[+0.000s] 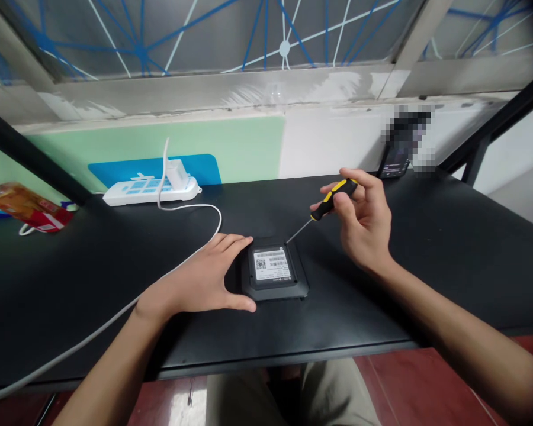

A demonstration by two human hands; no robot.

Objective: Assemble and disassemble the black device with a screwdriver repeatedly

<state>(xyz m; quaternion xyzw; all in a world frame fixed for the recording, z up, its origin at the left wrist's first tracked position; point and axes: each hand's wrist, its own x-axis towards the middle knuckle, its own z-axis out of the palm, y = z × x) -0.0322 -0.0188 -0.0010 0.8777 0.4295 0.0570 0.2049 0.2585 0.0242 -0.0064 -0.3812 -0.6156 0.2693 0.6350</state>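
A flat black device [275,290] with a white printed label [272,266] lies on the black table [190,340]. Around its left side, my left hand [204,275] rests with thumb and fingers spread apart, touching the edge. My right hand [366,219] holds a yellow and black screwdriver [335,199] by the handle, tilted down to the left. The screwdriver's tip meets the device near the upper right corner of the label. Whether a screw sits under the tip is too small to tell.
A white power strip [146,190] with a plugged-in charger [176,174] lies at the back left. Its white cable [115,313] runs past my left hand. A red-labelled bottle [31,207] lies far left; a phone [397,154] leans against the wall at back right.
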